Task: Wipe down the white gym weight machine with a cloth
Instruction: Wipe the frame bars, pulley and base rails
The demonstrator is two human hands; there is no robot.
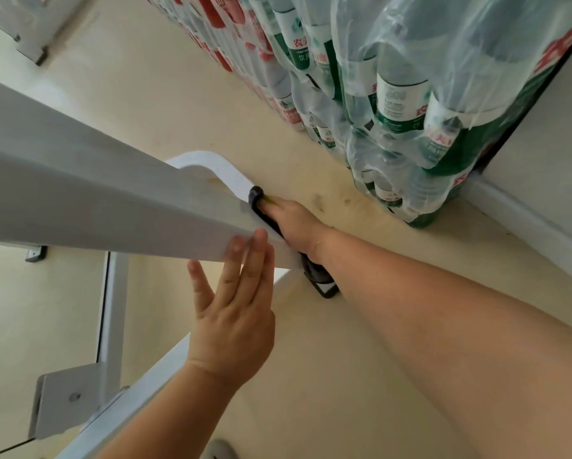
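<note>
Against white machine beam (pixel 112 200), left hand (pixel 234 323) flat.

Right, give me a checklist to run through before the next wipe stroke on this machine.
1. Left hand steadying the white beam: ok, straight fingers lie flat against its edge.
2. Cloth in the right hand: cannot tell; its fingers are hidden behind the beam and only a yellow sliver shows.
3. Right hand at the black fitting: ok, right beside it.
4. Beam surface clean: not ok, a brownish mark sits near the bend.
5. Clearance from the bottled-water packs: ok, they stand apart from both hands.
</note>
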